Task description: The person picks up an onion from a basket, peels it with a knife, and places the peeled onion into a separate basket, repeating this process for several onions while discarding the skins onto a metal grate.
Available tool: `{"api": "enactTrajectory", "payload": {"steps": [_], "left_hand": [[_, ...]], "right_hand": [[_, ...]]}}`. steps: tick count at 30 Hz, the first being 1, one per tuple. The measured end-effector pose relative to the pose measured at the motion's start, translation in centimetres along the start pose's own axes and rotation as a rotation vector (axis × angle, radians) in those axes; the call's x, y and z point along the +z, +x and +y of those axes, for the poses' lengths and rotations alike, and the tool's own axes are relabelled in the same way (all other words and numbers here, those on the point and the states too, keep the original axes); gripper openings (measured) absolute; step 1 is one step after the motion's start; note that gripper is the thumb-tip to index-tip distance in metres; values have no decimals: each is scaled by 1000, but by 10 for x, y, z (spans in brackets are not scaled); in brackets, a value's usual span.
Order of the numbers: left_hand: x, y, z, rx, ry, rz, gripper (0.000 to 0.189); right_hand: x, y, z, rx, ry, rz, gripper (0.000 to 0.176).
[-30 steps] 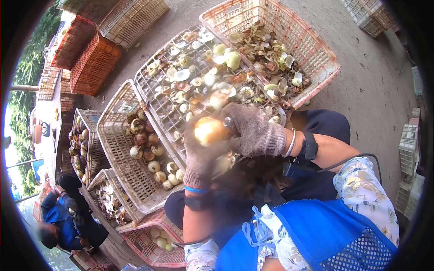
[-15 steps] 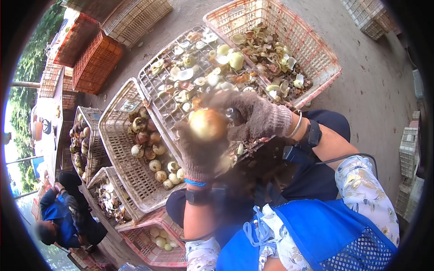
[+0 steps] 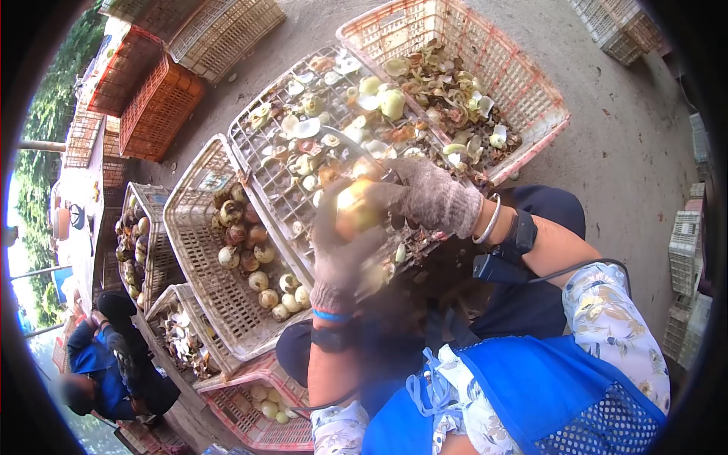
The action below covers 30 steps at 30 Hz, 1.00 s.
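Observation:
An onion [image 3: 355, 205] with pale, partly peeled skin sits between my gloved hands above a wire rack [image 3: 265, 144] strewn with onion scraps. My left hand [image 3: 337, 246] wraps round its lower left side, blurred by motion. My right hand [image 3: 428, 193] is closed at the onion's upper right, on a small knife [image 3: 345, 142] whose curved blade shows faintly over the rack. Peelings [image 3: 447, 87] fill part of the crate beyond the rack. Unpeeled onions [image 3: 250, 235] lie in the crate to the left.
Peeled onions [image 3: 269, 402] lie in a red-rimmed crate at the bottom, near a small crate of scraps [image 3: 182, 337]. More onions fill another crate [image 3: 155, 250]. Orange and white crates stand at the upper left. A person in blue [image 3: 114, 371] sits at the lower left.
My right hand has shifted slightly, and a curved blade now shows above the onion. The onion looks paler on the side facing me. The view has moved slightly.

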State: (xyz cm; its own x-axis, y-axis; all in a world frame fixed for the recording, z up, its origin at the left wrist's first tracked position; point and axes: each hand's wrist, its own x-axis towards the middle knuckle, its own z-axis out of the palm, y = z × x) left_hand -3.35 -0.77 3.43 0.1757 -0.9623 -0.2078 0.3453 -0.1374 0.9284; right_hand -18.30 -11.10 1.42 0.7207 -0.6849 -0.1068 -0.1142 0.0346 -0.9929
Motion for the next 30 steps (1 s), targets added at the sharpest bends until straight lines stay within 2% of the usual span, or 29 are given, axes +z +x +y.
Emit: {"api": "enactTrajectory", "payload": {"steps": [1, 2, 3, 5, 6, 10, 13, 15, 16, 17, 19, 20, 21, 23, 25, 26, 28, 29, 30], "left_hand": [[-1, 1, 1, -45, 25, 1, 75], [2, 0, 0, -14, 106, 33, 73], [2, 1, -1, -14, 106, 32, 73], [-1, 0, -3, -6, 175, 34, 74], [0, 1, -3, 9, 177, 34, 73], [5, -1, -2, -8, 262, 57, 74], [7, -3, -8, 38, 370, 68, 72], [-4, -6, -11, 62, 375, -6, 69], [-15, -2, -20, 159, 402, -70, 67], [-13, -4, -18, 154, 401, -73, 67], [-8, 0, -10, 13, 332, -1, 68], [-3, 1, -14, 22, 152, 15, 68], [-1, 0, -11, 21, 155, 15, 68], [5, 0, -3, -87, 47, 63, 67], [0, -1, -10, -109, -41, 48, 68], [-7, 0, -13, -134, -108, 37, 68], [-7, -4, -7, -210, -182, 31, 67], [-10, -4, -12, -210, -182, 36, 67], [-16, -3, -22, -16, 183, 10, 65]], "right_hand": [[2, 0, 1, -147, -129, 129, 41], [2, 0, 1, -154, -97, 126, 40], [0, 0, -3, -154, -97, 126, 40], [-9, -2, -19, -157, -308, 0, 39], [-11, -1, -28, -52, -392, -70, 36], [-8, -3, -22, -15, -520, -49, 27], [-7, -8, -24, 2, -528, -103, 26], [-7, -3, -5, 8, -418, -91, 28], [-6, 5, 18, 31, -260, -72, 28], [-4, 9, 34, 54, -104, -56, 29], [-8, 14, 25, 47, -69, -41, 28], [-9, 12, 20, 40, -177, 19, 26], [-9, 10, 9, 32, -285, 79, 25], [-3, 5, 3, 51, -249, 128, 25], [3, 6, 12, -313, -404, 293, 28], [4, 5, 14, -378, -475, 284, 28], [3, 6, 25, -409, -415, 317, 26], [3, 8, 29, -440, -356, 349, 25], [0, 13, 13, -244, -146, 288, 24]]}}
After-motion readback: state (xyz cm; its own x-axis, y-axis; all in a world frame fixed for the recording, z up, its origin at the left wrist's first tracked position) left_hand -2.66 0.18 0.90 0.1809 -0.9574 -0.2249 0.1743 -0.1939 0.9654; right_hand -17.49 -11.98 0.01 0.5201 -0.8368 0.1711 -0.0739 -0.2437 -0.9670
